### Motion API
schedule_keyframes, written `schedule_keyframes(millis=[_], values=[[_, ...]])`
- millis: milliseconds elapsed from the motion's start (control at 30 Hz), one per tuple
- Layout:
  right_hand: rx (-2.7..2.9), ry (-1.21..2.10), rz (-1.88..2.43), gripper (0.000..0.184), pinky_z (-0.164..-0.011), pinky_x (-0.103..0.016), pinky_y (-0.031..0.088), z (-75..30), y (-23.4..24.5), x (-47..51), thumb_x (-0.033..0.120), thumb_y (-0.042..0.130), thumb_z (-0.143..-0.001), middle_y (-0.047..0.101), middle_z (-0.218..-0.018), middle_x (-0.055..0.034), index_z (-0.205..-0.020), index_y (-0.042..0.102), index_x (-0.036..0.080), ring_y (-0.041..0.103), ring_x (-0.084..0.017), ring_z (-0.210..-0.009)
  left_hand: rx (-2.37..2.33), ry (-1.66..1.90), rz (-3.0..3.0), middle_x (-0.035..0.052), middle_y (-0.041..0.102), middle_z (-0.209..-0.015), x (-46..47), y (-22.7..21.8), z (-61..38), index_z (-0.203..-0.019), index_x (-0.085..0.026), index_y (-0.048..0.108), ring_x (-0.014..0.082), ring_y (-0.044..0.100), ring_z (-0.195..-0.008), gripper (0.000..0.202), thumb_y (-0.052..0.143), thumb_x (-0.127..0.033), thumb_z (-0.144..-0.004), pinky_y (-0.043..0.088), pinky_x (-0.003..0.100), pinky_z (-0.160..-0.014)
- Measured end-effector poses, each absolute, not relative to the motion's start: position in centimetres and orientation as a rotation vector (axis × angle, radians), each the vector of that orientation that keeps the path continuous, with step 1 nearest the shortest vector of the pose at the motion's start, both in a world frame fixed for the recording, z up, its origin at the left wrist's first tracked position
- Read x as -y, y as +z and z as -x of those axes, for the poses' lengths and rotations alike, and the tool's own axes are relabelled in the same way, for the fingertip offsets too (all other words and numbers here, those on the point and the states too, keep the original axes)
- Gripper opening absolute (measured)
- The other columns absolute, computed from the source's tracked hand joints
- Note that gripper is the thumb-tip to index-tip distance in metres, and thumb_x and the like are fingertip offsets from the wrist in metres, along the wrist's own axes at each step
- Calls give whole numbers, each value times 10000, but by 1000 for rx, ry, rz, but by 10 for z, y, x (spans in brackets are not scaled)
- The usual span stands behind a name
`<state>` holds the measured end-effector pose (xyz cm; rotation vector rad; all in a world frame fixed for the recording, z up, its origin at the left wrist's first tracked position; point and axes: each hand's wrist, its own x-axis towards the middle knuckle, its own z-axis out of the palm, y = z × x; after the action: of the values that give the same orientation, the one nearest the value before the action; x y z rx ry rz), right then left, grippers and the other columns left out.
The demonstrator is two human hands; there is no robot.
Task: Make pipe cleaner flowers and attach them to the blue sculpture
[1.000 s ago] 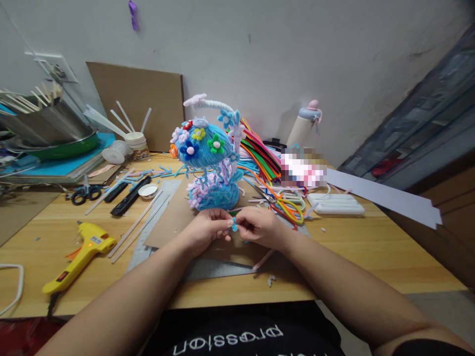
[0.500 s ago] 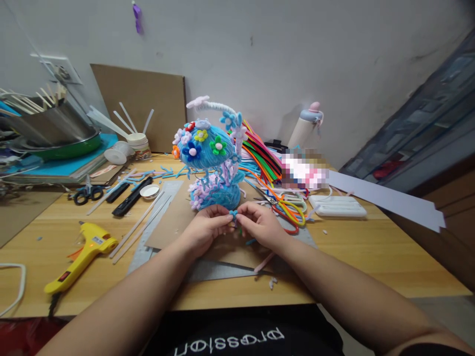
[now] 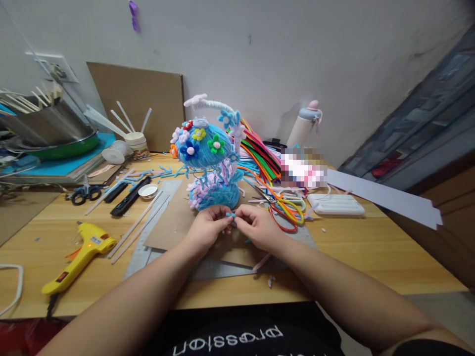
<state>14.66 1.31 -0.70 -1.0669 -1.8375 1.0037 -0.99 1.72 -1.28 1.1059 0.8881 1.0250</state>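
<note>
Between the fingertips of my left hand (image 3: 208,225) and my right hand (image 3: 257,223) is a small blue pipe-cleaner piece (image 3: 230,215), pinched from both sides and partly covered by the fingers. Just behind the hands stands a lamp-like pipe-cleaner model (image 3: 206,148) with a blue dome, colourful flowers and a curved white stem. Its blue base (image 3: 218,197) bears lilac flowers. A piece of cardboard (image 3: 166,231) lies beneath the hands, over a grey mat (image 3: 134,262).
On the left lie a yellow glue gun (image 3: 79,257), glue sticks (image 3: 137,225), a black utility knife (image 3: 130,197) and small scissors (image 3: 86,193). Orange-handled scissors (image 3: 284,212), bundled pipe cleaners (image 3: 260,155) and a white case (image 3: 336,204) are at the right. A bottle (image 3: 304,126) stands behind.
The blue piece has turned slightly between my fingertips, and my right fingers have curled in closer around it. The whole view has shifted a little.
</note>
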Motion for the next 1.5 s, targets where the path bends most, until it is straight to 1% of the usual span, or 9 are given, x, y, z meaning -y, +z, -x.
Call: schedule_keyframes(millis=[100, 167, 300, 433, 633, 767, 967, 1133, 1500], values=[[1424, 1605, 1040, 129, -371, -184, 223, -142, -12, -18, 256, 528, -727, 466, -507, 60, -639, 478, 177, 311, -46, -362, -846, 1015, -1051, -6, 602, -557, -17, -15, 9, -729, -128, 604, 86, 525, -488, 184, 720, -248, -651, 394, 190, -512], [1248, 1788, 1001, 150, -344, -169, 182, -140, -15, -20, 274, 550, -710, 472, -498, 68, -640, 468, 170, 267, -24, -321, -824, 996, -946, 11, 626, -588, -18, -15, 10, -724, -123, 607, 88, 549, -512, 170, 727, -211, -642, 421, 185, -524], [1315, 1658, 1017, 189, -334, -165, 235, -141, -19, -19, 326, 569, -738, 504, -518, 59, -673, 484, 170, 362, -36, -325, -807, 951, -699, 19, 612, -587, -19, -13, 12, -705, -97, 627, 85, 560, -526, 110, 713, -130, -645, 476, 186, -537], [1598, 1207, 1025, 120, -437, -193, 370, -144, -18, -15, 285, 576, -766, 527, -618, 44, -816, 528, 187, 465, -73, -461, -822, 982, -637, 15, 603, -576, -20, -11, 13, -693, -97, 628, 72, 544, -494, 53, 677, -87, -678, 472, 164, -480], [1927, 677, 1044, 88, -579, -233, 407, -149, -14, -13, 208, 538, -802, 581, -667, -7, -757, 606, 173, 520, -113, -615, -817, 956, -625, 31, 627, -606, -19, -9, 13, -688, -98, 615, 89, 573, -526, 53, 658, -67, -680, 504, 183, -503], [1822, 885, 1038, 59, -501, -208, 393, -149, -15, -17, 218, 550, -774, 558, -620, 15, -795, 582, 174, 505, -95, -540, -816, 856, -676, 19, 616, -594, -18, -8, 15, -725, -104, 633, 82, 565, -520, 79, 681, -90, -665, 484, 170, -490], [1455, 1499, 1010, 240, -345, -164, 295, -144, -17, -19, 394, 599, -759, 512, -471, 69, -793, 506, 176, 413, -58, -348, -875, 980, -749, 4, 625, -594, -19, -11, 15, -686, -117, 631, 80, 568, -537, 146, 750, -161, -614, 455, 160, -494], [1247, 1699, 954, 263, -339, -147, 296, -145, -18, -19, 378, 661, -708, 602, -617, 23, -724, 522, 156, 488, -50, -395, -856, 939, -785, 37, 647, -626, -20, -11, 16, -711, -95, 655, 84, 556, -548, 161, 723, -229, -653, 447, 172, -500], [1385, 1564, 994, 238, -340, -161, 323, -143, -13, -15, 375, 626, -731, 590, -607, 33, -747, 520, 162, 498, -59, -393, -1087, 1004, -1289, -17, 593, -574, -14, -3, 13, -684, -125, 593, 84, 511, -470, 168, 674, -271, -673, 391, 200, -473]])
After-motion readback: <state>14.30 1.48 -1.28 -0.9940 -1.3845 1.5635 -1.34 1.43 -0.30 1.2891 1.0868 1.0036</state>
